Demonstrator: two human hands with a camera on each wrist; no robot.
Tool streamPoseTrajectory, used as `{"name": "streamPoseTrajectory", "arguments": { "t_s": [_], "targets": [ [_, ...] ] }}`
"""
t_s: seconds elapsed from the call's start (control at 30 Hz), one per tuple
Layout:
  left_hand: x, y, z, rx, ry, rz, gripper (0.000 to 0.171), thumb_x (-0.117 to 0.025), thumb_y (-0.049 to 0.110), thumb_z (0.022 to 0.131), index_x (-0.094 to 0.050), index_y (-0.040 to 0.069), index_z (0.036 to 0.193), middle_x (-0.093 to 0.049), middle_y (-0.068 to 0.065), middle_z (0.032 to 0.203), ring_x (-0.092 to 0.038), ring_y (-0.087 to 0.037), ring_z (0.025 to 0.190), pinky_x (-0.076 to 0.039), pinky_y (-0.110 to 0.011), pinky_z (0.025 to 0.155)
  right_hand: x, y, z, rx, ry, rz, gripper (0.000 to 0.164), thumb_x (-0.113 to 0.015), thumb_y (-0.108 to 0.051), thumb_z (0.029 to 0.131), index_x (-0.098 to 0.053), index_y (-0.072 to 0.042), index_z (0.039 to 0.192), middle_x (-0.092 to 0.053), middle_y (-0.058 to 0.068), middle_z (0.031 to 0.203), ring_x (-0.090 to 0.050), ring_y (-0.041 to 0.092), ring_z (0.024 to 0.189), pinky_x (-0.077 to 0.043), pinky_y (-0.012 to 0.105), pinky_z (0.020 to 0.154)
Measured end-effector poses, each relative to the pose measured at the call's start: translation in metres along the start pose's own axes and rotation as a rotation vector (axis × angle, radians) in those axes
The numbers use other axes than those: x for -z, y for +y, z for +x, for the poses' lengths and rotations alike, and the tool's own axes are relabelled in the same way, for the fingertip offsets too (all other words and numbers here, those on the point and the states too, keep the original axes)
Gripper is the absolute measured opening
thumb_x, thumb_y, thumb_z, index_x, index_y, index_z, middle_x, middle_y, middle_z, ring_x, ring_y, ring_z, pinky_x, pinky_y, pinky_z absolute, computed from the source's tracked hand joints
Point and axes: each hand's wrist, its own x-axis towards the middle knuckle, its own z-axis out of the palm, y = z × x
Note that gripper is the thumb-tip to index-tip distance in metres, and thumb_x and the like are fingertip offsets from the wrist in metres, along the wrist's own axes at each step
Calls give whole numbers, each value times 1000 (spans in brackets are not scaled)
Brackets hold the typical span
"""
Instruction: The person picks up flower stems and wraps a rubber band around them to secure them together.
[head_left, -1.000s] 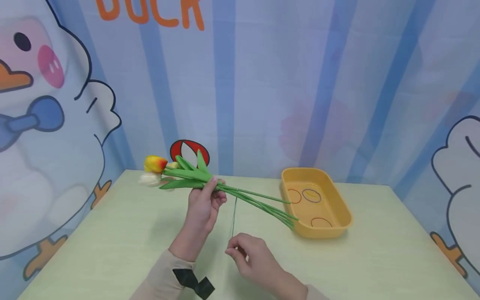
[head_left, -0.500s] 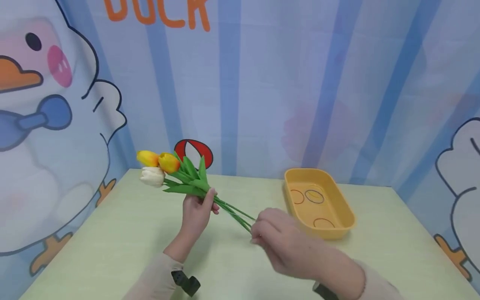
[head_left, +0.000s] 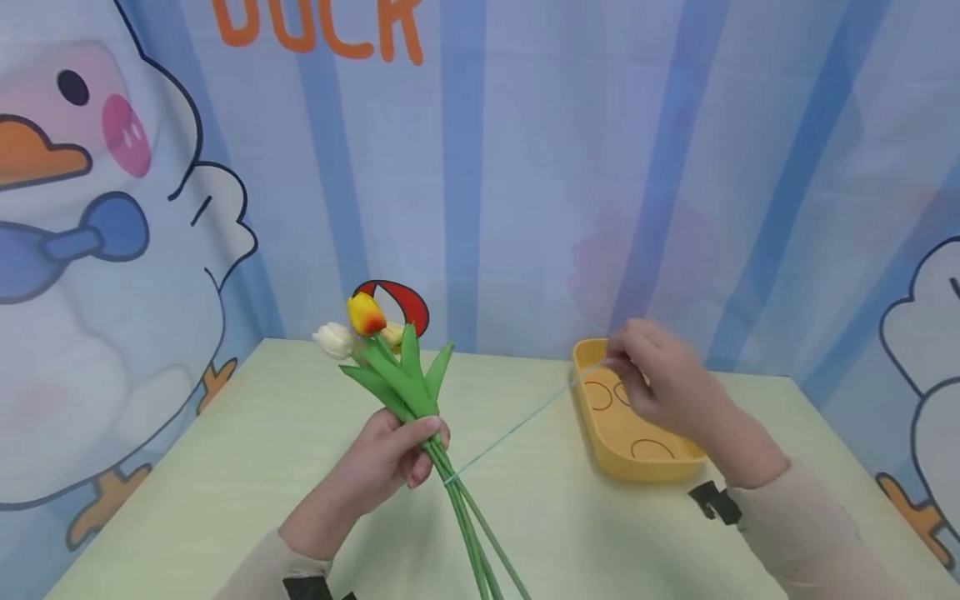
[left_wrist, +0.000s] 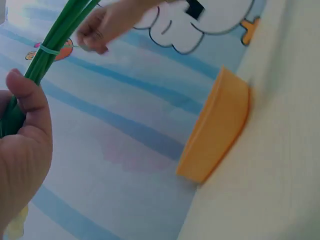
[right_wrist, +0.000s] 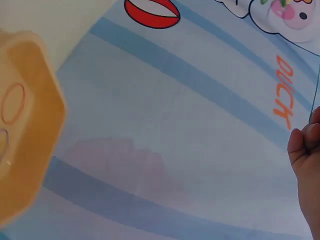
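The pale green surface (head_left: 262, 467) meets a striped backdrop (head_left: 540, 167) along its back edge, and its side edges spread outward toward the front. The yellow tray (head_left: 645, 471) sits right of the middle, its far end close to the back edge; a strip of surface lies between it and the right edge. A broader stretch runs from the tulips to the left edge, and more of the surface shows between the stems and the tray's left wall. In the left wrist view the right hand is well above the tray; in the head view it covers part of the tray's right side.

The tulips (head_left: 408, 383) are held up off the surface, left of its middle. Their long axis slants: the blossoms, white and yellow-red among them, point toward the back left corner, while the stems run forward and right, fanning a little and passing out of the head view, so their ends are hidden.

The left hand (head_left: 397, 457) grips the bundle just below the leaves, thumb across the stems. The right hand (head_left: 667, 379), somewhat blurred, pinches a thin blue-green band (left_wrist: 49, 49) and draws it out taut, rising to the right; its other end circles the stems just below the left hand.
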Motion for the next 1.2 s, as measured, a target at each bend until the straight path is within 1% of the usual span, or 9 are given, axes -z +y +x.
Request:
{"name": "streamPoseTrajectory", "arguments": {
  "t_s": [0.13,0.23,0.3,0.43,0.57,0.7,0.83,0.97,1.2],
  "targets": [
    [-9,9,-4,-68,-106,-192,18,-36,10,104,-53,10,100,-60,8,72,-51,2,53,-38,-12,50,-29,4,-28,-106,-3,71,29,-44,-25,103,-53,-7,82,-47,-2,73,-40,6,64,-35,17,59],
    [-16,10,-1,-89,-77,-278,16,-33,9,104,-49,11,104,-61,6,78,-52,1,55,-36,-13,52,-55,-5,-48,-199,-36,173,21,-51,-19,101,-54,-8,83,-51,-4,74,-44,4,65,-40,19,59],
    [-22,9,3,-85,13,-328,13,-35,10,104,-48,10,104,-62,4,80,-52,1,56,-37,-14,53,-71,-18,-56,-311,-87,302,14,-56,-11,97,-56,-8,84,-54,-4,75,-47,4,67,-45,21,61],
    [-32,9,14,-79,278,-381,12,-41,12,103,-44,9,115,-62,2,81,-54,1,55,-42,-13,57,-99,-60,-55,-610,-216,605,7,-58,-5,94,-58,-6,87,-58,-1,77,-50,2,71,-50,23,67],
    [-38,4,27,-127,441,-340,19,-42,11,103,-40,7,121,-61,2,83,-55,-1,55,-47,-14,58,-116,-98,-42,-736,-272,785,15,-55,-16,98,-57,-4,88,-57,6,78,-50,3,73,-49,23,72],
    [-38,-8,37,-220,480,-190,10,-47,12,102,-50,3,107,-60,0,84,-57,-5,56,-51,-19,57,-121,-123,-29,-715,-186,833,17,-55,-17,98,-58,-4,88,-57,9,78,-51,4,76,-49,25,76],
    [-33,-24,40,-324,499,103,16,-54,9,98,-58,-5,93,-61,-1,75,-60,-7,55,-55,-25,55,-117,-137,-18,-609,-99,816,8,-57,-7,95,-59,-4,89,-59,9,79,-54,4,78,-52,26,73],
    [-26,-34,38,-400,479,362,12,-56,2,96,-58,-10,93,-59,-8,68,-58,-8,53,-55,-29,51,-102,-138,-7,-489,-69,769,6,-57,-4,94,-58,-6,89,-58,5,78,-56,6,77,-53,25,72],
    [-16,-29,28,-391,375,480,8,-55,0,96,-57,-7,91,-53,-20,64,-52,-10,48,-49,-28,44,-57,-106,10,-399,-29,655,12,-59,2,91,-56,-8,86,-52,2,75,-50,11,71,-46,24,63]
  ]
}}
